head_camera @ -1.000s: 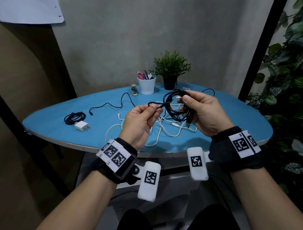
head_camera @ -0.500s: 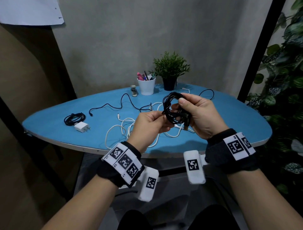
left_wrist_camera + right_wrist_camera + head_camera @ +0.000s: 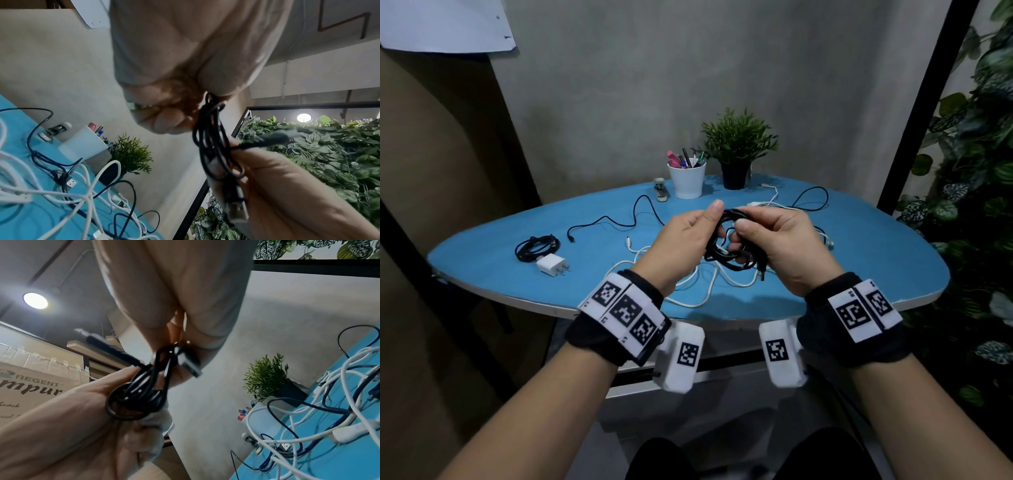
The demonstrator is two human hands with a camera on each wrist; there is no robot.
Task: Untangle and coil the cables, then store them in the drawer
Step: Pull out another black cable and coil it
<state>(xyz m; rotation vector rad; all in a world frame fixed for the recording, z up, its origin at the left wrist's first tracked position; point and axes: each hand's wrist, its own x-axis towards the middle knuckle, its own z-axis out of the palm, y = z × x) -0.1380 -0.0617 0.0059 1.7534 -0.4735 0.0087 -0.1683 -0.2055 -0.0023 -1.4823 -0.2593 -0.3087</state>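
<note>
Both the left hand [image 3: 681, 236] and right hand [image 3: 780, 240] grip the black cable coil [image 3: 729, 245] above the counter [image 3: 859, 260]; the loops should be pinched tight while tucking the loose end.

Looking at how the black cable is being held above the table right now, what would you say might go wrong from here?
1. Both the left hand and right hand grip the black cable only by its loops; loosening either grip may let the coil spring apart.
2. Its plug dangles just above the white cables and could snag them.
3. The white cables lie near the table edge, so a snag might drag them off.
</note>
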